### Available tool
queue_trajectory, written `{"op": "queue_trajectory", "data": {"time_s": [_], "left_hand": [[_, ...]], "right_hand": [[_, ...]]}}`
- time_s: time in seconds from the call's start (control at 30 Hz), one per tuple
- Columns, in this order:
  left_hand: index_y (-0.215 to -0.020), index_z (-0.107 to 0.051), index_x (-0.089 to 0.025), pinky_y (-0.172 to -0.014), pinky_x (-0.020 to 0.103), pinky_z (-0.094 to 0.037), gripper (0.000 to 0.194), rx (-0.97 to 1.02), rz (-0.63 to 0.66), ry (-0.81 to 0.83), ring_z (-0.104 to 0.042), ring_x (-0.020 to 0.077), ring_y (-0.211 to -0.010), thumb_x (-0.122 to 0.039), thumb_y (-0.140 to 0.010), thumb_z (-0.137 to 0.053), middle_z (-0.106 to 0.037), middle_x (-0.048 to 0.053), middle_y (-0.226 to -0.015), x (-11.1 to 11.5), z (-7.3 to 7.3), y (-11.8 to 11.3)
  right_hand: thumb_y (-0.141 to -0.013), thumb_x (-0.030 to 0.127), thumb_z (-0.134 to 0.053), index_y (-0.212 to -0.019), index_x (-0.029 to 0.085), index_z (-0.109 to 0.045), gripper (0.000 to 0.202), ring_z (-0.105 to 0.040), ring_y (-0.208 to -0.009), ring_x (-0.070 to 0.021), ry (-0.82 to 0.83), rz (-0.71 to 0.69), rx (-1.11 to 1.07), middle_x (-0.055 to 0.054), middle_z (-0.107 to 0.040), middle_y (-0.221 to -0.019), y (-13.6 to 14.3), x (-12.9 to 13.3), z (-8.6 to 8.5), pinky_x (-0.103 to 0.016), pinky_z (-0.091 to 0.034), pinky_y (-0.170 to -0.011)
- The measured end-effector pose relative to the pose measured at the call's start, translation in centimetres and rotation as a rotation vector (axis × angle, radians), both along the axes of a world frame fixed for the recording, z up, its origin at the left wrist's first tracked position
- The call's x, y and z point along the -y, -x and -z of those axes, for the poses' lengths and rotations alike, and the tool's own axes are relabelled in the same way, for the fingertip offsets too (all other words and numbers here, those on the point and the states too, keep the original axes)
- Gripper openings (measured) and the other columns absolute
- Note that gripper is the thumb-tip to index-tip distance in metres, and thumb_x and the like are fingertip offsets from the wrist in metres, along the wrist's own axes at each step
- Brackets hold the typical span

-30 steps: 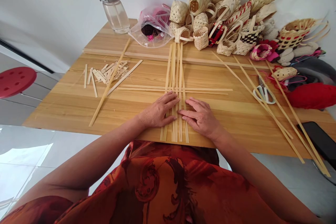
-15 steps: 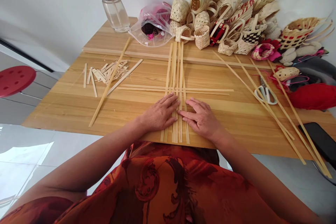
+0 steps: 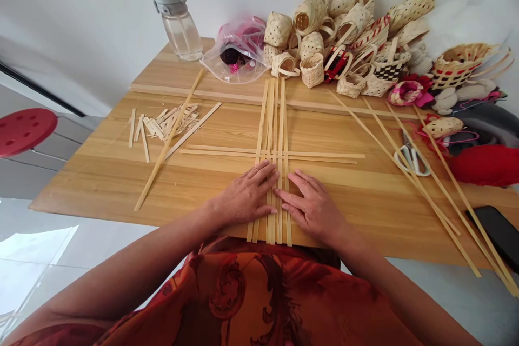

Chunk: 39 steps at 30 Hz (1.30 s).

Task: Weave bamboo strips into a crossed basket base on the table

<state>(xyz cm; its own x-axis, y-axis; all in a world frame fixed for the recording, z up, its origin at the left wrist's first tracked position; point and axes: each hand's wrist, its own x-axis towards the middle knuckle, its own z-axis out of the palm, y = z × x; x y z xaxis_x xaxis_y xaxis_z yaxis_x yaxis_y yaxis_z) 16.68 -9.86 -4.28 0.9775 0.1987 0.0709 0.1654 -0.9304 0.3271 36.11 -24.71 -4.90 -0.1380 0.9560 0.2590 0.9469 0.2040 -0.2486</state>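
Several long pale strips (image 3: 283, 119) lie lengthwise on the wooden table, reaching from the back rail to the front edge. Crosswise strips (image 3: 324, 156) pass through them just beyond my fingertips. My left hand (image 3: 248, 193) rests flat on the left side of the lengthwise strips, its fingers stretched out over them. On the right side, my right hand (image 3: 310, 205) lies with fingers spread, the fingertips touching the strips. Both palms face down, and the strips beneath the fingers are partly hidden.
Small woven baskets (image 3: 312, 69) are piled along the wall. At the left are cut strip pieces (image 3: 162, 123), a long strip and a bottle (image 3: 182, 35). Scissors (image 3: 411, 160), long loose strips and a phone (image 3: 497, 232) lie at the right.
The whole view has shifted, so the table and its contents appear slightly lower. Both hands stay over the strips, with little change in their pose.
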Motion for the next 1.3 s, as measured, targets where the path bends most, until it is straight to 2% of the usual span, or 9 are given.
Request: {"op": "queue_trajectory", "data": {"time_s": [0.3, 0.57, 0.63, 0.7, 0.83, 1.0, 1.17, 1.3], "left_hand": [[-0.151, -0.036, -0.012, -0.122, 0.049, -0.025, 0.085, 0.019, -0.012, 0.048, -0.015, 0.0329, -0.152, -0.065, -0.088, -0.055, -0.029, 0.021, -0.16, -0.3, 0.3, -0.1], [-0.153, -0.033, -0.015, -0.121, 0.05, -0.03, 0.087, 0.045, -0.032, 0.112, -0.018, 0.033, -0.151, -0.065, -0.086, -0.057, -0.032, 0.019, -0.159, -0.5, -0.7, -0.1], [-0.154, -0.032, -0.017, -0.119, 0.051, -0.032, 0.084, 0.072, -0.047, 0.134, -0.021, 0.0329, -0.151, -0.063, -0.088, -0.056, -0.035, 0.019, -0.157, -0.7, -1.0, -0.1], [-0.152, -0.035, -0.021, -0.118, 0.051, -0.034, 0.074, 0.105, -0.099, 0.14, -0.026, 0.0318, -0.149, -0.055, -0.091, -0.057, -0.039, 0.016, -0.156, -1.3, -1.3, -0.3], [-0.146, -0.044, -0.024, -0.11, 0.051, -0.042, 0.052, 0.175, -0.248, 0.101, -0.04, 0.0296, -0.14, -0.033, -0.096, -0.054, -0.05, 0.012, -0.148, -3.6, -2.3, -1.4], [-0.136, -0.053, -0.021, -0.1, 0.048, -0.048, 0.041, 0.2, -0.389, 0.106, -0.059, 0.0275, -0.119, -0.021, -0.096, -0.046, -0.066, 0.01, -0.13, -7.9, -3.3, -4.0], [-0.129, -0.059, -0.016, -0.099, 0.041, -0.051, 0.04, 0.18, -0.472, 0.212, -0.066, 0.0237, -0.108, -0.014, -0.092, -0.042, -0.072, 0.009, -0.116, -11.0, -2.5, -6.5], [-0.127, -0.06, -0.019, -0.096, 0.038, -0.053, 0.044, 0.224, -0.47, 0.183, -0.068, 0.0224, -0.103, -0.011, -0.085, -0.048, -0.072, 0.007, -0.114, -12.3, -1.4, -8.1]], "right_hand": [[-0.092, 0.035, -0.061, -0.127, 0.031, -0.068, 0.036, -0.043, -0.138, -0.0354, 0.023, 0.005, -0.03, -0.015, -0.051, -0.145, -0.4, -0.2, -0.3, -0.057, -0.043, -0.107], [-0.09, 0.038, -0.065, -0.124, 0.032, -0.07, 0.035, -0.053, -0.127, -0.0328, 0.021, 0.011, -0.099, -0.012, -0.061, -0.134, -1.2, -1.0, -0.9, -0.054, -0.048, -0.102], [-0.09, 0.036, -0.065, -0.125, 0.03, -0.069, 0.036, -0.056, -0.122, -0.0305, 0.026, 0.018, -0.157, -0.012, -0.063, -0.131, -1.6, -1.4, -1.3, -0.051, -0.05, -0.102], [-0.091, 0.033, -0.063, -0.126, 0.028, -0.068, 0.036, -0.059, -0.118, -0.028, 0.037, 0.03, -0.227, -0.011, -0.064, -0.127, -2.0, -1.9, -1.9, -0.048, -0.051, -0.1], [-0.093, 0.028, -0.061, -0.123, 0.03, -0.069, 0.031, -0.063, -0.114, -0.0246, 0.031, 0.074, -0.388, -0.008, -0.068, -0.123, -2.9, -3.2, -3.5, -0.042, -0.054, -0.097], [-0.094, 0.033, -0.06, -0.131, 0.033, -0.062, 0.037, -0.064, -0.115, -0.0246, 0.122, 0.183, -0.656, -0.006, -0.066, -0.128, -4.4, -6.0, -4.9, -0.042, -0.058, -0.093], [-0.093, 0.039, -0.06, -0.141, 0.029, -0.05, 0.05, -0.058, -0.126, -0.0259, 0.225, 0.276, -0.885, -0.011, -0.059, -0.139, -5.9, -10.1, -3.6, -0.041, -0.059, -0.089], [-0.091, 0.038, -0.062, -0.141, 0.026, -0.049, 0.054, -0.064, -0.116, -0.0266, 0.248, 0.306, -1.016, -0.015, -0.055, -0.142, -6.4, -13.2, -2.2, -0.039, -0.062, -0.078]]}}
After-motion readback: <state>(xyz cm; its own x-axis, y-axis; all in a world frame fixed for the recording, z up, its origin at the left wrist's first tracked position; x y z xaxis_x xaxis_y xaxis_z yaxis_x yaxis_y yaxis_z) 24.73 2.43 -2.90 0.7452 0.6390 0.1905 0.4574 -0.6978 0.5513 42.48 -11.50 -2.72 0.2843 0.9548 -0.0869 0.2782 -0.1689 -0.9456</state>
